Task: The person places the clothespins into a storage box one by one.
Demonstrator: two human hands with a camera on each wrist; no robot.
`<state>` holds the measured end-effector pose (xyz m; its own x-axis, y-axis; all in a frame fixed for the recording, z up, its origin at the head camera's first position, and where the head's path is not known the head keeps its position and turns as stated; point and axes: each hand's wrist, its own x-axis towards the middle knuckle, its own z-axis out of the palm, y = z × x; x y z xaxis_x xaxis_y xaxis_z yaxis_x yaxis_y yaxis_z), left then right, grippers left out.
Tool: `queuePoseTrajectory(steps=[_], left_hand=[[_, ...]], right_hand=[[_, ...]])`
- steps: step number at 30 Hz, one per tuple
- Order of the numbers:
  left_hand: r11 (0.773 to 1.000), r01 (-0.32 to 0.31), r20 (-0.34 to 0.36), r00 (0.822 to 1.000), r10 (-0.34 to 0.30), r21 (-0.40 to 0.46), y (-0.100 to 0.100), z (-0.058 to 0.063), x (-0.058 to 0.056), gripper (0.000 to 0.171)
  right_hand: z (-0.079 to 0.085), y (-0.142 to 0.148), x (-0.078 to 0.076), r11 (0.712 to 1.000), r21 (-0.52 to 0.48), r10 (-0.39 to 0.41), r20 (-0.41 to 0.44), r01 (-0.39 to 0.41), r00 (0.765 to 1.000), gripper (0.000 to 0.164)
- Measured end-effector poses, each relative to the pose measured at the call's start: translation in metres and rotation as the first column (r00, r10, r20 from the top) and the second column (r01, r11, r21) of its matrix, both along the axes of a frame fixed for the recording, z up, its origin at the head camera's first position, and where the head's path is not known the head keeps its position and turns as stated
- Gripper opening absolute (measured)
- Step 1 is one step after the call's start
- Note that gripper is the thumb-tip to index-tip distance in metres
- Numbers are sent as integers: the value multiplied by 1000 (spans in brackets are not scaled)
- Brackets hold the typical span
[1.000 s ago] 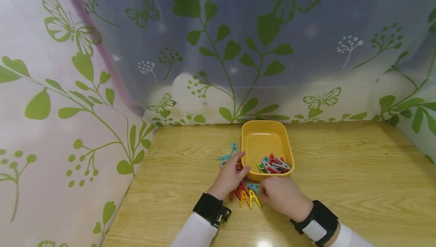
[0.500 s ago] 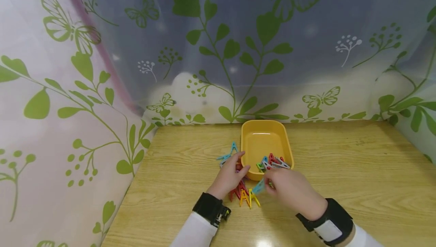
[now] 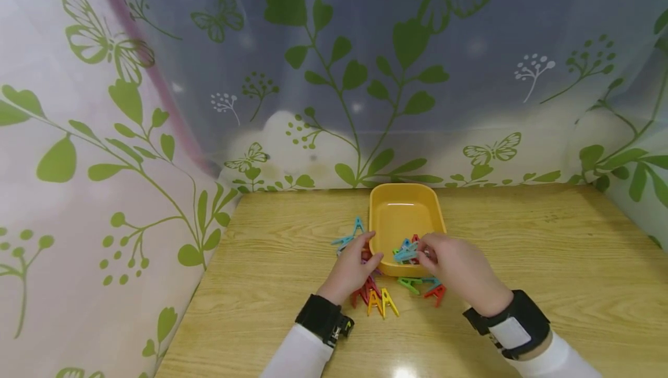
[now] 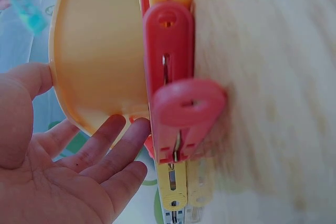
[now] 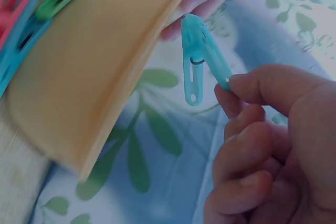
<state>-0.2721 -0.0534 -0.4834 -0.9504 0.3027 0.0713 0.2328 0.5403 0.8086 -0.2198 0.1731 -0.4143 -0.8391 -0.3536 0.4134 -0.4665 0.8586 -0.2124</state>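
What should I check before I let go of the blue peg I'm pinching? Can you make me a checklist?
1. Peg held: ok. Your right grip pinches the blue peg by one leg.
2. Pinch firm: cannot tell. Pictures don't show how hard you squeeze.
3. Peg down inside the yellow box: not ok. The right wrist view shows it above the rim.
4. Left grip at the box: ok. It touches the rim.
5. Room inside: ok. Bare floor shows at the far end.
6. No loose pegs left out: not ok. A green peg and yellow pegs are among those on the table.
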Motion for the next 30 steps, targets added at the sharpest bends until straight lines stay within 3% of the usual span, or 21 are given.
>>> queuePoseTrajectory(steps=[10,30], left_hand=[[1000,-8,3,1000,8,-9,1,-1,0,56],[1000,-7,15,1000,7,-5,0,0,0,57]], right_hand=[[-13,20,-20,996,7,-92,115,92,989,9],[-32,21,-32,991,37,-133,173,129,976,12]])
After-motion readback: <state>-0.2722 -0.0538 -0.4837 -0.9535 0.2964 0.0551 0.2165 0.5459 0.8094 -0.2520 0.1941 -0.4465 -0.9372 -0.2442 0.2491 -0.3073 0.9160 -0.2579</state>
